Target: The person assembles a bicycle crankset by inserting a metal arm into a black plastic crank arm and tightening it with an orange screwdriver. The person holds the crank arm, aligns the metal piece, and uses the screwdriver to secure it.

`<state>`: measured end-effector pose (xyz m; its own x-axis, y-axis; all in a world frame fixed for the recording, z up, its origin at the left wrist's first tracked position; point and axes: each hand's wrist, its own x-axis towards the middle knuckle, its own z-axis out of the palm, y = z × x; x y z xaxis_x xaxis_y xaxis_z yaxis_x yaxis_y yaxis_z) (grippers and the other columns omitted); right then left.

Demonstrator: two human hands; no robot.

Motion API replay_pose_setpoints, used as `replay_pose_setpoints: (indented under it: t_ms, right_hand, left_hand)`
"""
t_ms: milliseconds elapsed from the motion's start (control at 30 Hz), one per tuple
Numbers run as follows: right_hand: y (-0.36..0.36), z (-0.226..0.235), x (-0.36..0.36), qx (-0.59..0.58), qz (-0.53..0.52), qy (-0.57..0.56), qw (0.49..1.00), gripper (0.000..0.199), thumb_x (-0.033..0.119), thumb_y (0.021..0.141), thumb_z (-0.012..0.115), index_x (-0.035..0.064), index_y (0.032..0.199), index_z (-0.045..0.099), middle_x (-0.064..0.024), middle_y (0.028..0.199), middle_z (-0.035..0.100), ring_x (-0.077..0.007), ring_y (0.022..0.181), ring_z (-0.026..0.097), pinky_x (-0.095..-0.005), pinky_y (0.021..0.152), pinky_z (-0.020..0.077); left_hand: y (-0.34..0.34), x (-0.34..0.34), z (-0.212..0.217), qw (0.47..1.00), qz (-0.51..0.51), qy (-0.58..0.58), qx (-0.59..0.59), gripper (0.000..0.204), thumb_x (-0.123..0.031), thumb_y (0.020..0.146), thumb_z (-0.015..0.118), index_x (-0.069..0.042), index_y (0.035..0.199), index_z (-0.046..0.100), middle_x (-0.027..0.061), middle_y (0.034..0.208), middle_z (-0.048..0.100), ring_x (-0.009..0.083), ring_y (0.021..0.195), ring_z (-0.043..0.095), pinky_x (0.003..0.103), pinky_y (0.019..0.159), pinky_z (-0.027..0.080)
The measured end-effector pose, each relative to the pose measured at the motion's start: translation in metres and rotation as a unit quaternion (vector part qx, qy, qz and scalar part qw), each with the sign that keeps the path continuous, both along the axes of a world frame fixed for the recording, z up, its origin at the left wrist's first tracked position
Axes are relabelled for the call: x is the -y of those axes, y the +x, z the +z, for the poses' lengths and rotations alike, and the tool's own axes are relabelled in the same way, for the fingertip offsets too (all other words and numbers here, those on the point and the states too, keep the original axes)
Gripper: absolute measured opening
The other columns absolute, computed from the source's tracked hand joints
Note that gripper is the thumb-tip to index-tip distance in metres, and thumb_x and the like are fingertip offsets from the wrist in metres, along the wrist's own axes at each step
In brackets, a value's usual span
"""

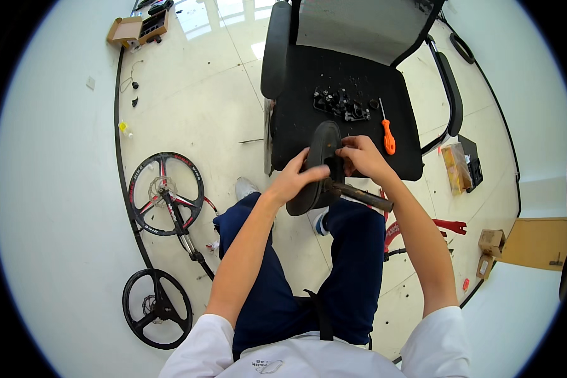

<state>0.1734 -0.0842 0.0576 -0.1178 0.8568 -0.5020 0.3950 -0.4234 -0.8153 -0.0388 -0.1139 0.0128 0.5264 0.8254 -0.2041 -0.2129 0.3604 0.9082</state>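
Black three-spoke wheels (161, 308) are set at far left, on the floor by the wall. The left hand (295, 180) is closed on the saddle (322, 150), thumb across it. Held above the knees, before the chair (286, 135), the saddle is matt black and tilted, its narrow end uppermost; a dull brownish post (366, 196) projects toward lower right. The right hand (364, 157), fingers bent, meets the saddle's right side; whether it grips cannot be told. Farther right, an orange-handled screwdriver (389, 137) lies on the chair.

left grip (298, 179), right grip (364, 157) on saddle (322, 148); screwdriver (389, 135) on chair (296, 110)
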Motion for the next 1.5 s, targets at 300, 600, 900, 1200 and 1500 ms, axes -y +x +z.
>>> replay_pose_setpoints:
  t_ms: [300, 600, 900, 1200, 1500]
  right_hand:
    - [0.027, -0.029, 0.008, -0.067, -0.026, -0.046, 0.996, 0.050, 0.039, 0.095, 0.061, -0.0031, 0.122, 0.058, -0.0031, 0.083, 0.059, -0.0143, 0.077, 0.064, -0.0283, 0.069, 0.0535]
    - [-0.022, -0.058, 0.071, 0.006, -0.148, 0.179, 0.973, 0.049, 0.032, 0.098, 0.055, -0.0037, 0.130, 0.050, -0.0192, 0.099, 0.066, -0.0236, 0.092, 0.064, -0.0322, 0.082, 0.0483]
    - [-0.035, -0.068, 0.056, 0.089, -0.184, 0.253, 0.946, 0.043, 0.024, 0.099, 0.052, -0.0097, 0.125, 0.052, -0.0296, 0.094, 0.067, -0.0438, 0.091, 0.067, -0.0433, 0.081, 0.0507]
    - [0.038, -0.059, -0.004, 0.130, -0.103, 0.284, 0.945, 0.027, 0.020, 0.089, 0.066, -0.0055, 0.098, 0.069, -0.0179, 0.088, 0.067, -0.0280, 0.077, 0.066, -0.0355, 0.071, 0.0522]
    - [0.062, -0.089, -0.014, 0.219, -0.037, 0.329, 0.918, 0.015, 0.002, 0.081, 0.068, -0.0046, 0.095, 0.069, -0.0132, 0.082, 0.065, -0.0240, 0.069, 0.066, -0.0323, 0.066, 0.0527]
  left_hand:
    - [0.004, -0.004, -0.039, 0.993, 0.079, -0.084, -0.021, 0.059, -0.014, 0.080, 0.056, 0.002, 0.135, 0.044, 0.0068, 0.104, 0.057, 0.0153, 0.090, 0.054, 0.026, 0.082, 0.046]
    - [0.024, -0.016, -0.051, 0.985, 0.162, -0.060, 0.005, 0.053, -0.020, 0.093, 0.053, 0.004, 0.138, 0.040, 0.0106, 0.113, 0.058, 0.0190, 0.101, 0.055, 0.029, 0.091, 0.044]
    - [0.038, 0.004, -0.048, 0.954, 0.220, 0.095, -0.181, 0.060, -0.021, 0.093, 0.056, 0.006, 0.142, 0.034, 0.0264, 0.123, 0.059, 0.0330, 0.112, 0.059, 0.035, 0.099, 0.043]
    - [0.024, -0.049, -0.049, 0.943, 0.259, 0.081, -0.194, 0.057, -0.030, 0.093, 0.057, 0.007, 0.135, 0.046, 0.0235, 0.122, 0.061, 0.0324, 0.113, 0.059, 0.035, 0.099, 0.042]
    - [0.043, -0.054, -0.039, 0.891, 0.320, 0.115, -0.300, 0.058, -0.035, 0.094, 0.056, 0.009, 0.130, 0.050, 0.0271, 0.115, 0.065, 0.0382, 0.107, 0.063, 0.039, 0.096, 0.045]
